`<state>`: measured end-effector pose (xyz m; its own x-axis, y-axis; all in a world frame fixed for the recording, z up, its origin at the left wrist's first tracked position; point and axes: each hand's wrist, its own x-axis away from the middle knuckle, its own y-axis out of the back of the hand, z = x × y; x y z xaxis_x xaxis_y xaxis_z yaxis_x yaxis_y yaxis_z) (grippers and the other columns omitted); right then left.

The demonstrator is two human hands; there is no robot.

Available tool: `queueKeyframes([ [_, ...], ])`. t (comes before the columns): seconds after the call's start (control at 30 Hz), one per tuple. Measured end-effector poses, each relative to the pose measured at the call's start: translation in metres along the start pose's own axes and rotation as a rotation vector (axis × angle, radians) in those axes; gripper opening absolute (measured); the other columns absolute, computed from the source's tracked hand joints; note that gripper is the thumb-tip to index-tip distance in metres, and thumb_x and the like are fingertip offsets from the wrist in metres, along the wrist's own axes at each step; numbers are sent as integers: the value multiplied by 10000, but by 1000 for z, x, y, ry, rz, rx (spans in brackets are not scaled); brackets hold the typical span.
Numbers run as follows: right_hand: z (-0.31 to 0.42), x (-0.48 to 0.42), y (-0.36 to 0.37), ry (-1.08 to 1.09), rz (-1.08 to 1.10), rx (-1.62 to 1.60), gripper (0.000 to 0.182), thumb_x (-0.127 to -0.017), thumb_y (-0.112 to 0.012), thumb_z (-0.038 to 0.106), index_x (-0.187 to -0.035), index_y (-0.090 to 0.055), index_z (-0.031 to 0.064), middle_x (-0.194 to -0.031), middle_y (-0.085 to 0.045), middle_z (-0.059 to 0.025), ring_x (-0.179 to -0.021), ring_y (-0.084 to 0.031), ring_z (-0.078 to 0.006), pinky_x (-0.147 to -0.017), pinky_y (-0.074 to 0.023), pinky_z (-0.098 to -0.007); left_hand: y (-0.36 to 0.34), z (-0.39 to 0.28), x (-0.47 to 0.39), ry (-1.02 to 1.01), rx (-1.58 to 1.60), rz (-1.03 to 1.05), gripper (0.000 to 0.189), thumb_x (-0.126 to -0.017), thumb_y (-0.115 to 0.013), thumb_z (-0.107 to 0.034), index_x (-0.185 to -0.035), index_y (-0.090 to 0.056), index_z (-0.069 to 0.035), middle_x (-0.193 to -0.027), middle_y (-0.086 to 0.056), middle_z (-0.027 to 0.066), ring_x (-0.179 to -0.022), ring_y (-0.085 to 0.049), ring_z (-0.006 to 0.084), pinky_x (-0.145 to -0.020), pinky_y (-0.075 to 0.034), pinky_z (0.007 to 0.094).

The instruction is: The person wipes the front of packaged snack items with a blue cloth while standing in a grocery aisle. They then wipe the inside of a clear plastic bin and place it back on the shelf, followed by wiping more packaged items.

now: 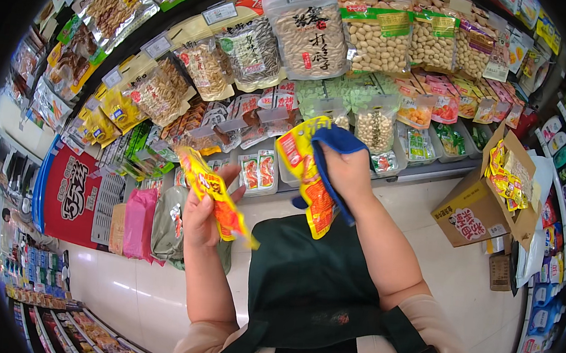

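My left hand (206, 209) holds a yellow and red plastic snack packet (215, 191), tilted, its lower end slightly blurred. In my right hand (347, 168) is a dark blue cloth (340, 140), gripped together with a second yellow and red packet (308, 173) that hangs on the cloth's left side. Part of that packet is hidden behind the cloth. Both hands are in front of the lower shelf, above my dark green apron (306, 266). Beyond them stand plastic bins with red and white packets (257, 171).
Bagged nuts and seeds (307, 35) hang on the shelf ahead. An open cardboard box (472, 209) at right holds more yellow packets (504, 179). Pink (140, 223) and grey bags (168, 222) stand on the tiled floor (123, 283) at left, near a red panel (72, 196).
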<state>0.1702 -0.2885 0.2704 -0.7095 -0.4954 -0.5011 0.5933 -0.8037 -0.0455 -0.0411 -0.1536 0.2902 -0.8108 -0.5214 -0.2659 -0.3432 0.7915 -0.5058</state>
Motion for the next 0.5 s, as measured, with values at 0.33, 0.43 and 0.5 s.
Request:
queueKeyframes([
  [0.33,44,26,-12,50,174,361,230,-801,-547,23,-1028,-574,1,-918,-645,-162,-816,-638,-313,-701,-487,-337,-72,40,-27,-60,185,-235,304,-936,-490,-191,-1185,-483,-17,-1140,-574,84,-1023,-572,188,-899,-452,351],
  [0.43,34,43,-13,190,164,340,155,-796,-570,119,-930,-646,111,-896,-606,-131,-715,-588,-352,-606,-463,-397,-61,22,-32,-112,243,-240,327,-943,-466,-245,-1188,-466,-30,-1114,-573,88,-1010,-565,213,-905,-442,381],
  [0.5,32,53,-4,97,198,290,128,-821,-531,19,-924,-601,-12,-836,-622,-167,-766,-614,-331,-676,-478,-329,-53,21,-31,-165,245,-239,329,-948,-451,-261,-1196,-463,-45,-1124,-567,84,-1036,-550,229,-928,-423,406],
])
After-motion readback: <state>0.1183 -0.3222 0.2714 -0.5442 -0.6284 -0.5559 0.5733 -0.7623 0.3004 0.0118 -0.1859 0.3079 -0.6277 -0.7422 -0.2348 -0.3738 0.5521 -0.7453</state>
